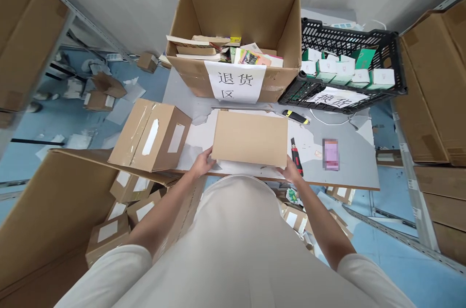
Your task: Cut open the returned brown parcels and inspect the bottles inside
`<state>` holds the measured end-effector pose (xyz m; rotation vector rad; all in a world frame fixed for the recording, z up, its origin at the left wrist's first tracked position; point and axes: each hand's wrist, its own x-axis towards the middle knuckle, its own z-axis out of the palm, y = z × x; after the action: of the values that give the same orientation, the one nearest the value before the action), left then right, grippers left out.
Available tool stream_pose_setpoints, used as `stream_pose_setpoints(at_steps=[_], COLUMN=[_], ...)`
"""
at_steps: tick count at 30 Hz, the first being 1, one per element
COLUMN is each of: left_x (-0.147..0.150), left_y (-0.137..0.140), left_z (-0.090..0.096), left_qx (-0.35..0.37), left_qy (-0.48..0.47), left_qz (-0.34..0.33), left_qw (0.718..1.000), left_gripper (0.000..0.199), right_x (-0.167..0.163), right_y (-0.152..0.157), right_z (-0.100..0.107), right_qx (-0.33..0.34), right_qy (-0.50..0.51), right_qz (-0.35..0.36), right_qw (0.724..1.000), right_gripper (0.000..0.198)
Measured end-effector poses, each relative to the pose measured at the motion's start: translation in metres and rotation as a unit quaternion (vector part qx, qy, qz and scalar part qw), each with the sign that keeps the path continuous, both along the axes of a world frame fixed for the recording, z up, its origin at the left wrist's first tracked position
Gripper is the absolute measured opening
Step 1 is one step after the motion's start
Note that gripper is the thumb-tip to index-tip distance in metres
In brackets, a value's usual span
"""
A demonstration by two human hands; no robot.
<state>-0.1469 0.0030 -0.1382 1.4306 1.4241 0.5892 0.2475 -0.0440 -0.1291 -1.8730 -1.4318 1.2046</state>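
A plain brown cardboard box (250, 137) lies on the grey table right in front of me. My left hand (204, 162) grips its near left corner, and my right hand (289, 171) holds the near right corner; the fingers are partly hidden under and behind the cardboard. Just right of my right hand lies a red and black utility knife (296, 156). Beyond the box's far right corner is a yellow and black utility knife (295, 116). Left of my left hand sits a taped cardboard box (149, 135) with white labels on it.
At the back stand a large open carton (196, 77) of books and a black crate (395, 62) of green and white boxes. A blurred pink item (331, 154) lies on the table (353, 167). A big carton (43, 201) at lower left holds labelled boxes. Shelves flank both sides.
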Motion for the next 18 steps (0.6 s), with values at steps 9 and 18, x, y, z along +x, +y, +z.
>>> stream_pose_setpoints(at_steps=[9,18], left_x=[0.013,0.018], left_y=[-0.007,0.038], left_z=[0.004,0.081], left_qx=[-0.026,0.112], left_qy=[0.065,0.224], left_qz=[0.003,-0.013], left_qw=[0.998,0.968], left_gripper=[0.047,0.049], right_x=[-0.018,-0.002], right_y=[-0.003,0.044], right_z=[-0.005,0.059], right_qx=[-0.008,0.083], right_qy=[0.064,-0.161], right_qz=[-0.016,0.025], right_qw=[0.998,0.983], right_gripper=[0.046,0.048])
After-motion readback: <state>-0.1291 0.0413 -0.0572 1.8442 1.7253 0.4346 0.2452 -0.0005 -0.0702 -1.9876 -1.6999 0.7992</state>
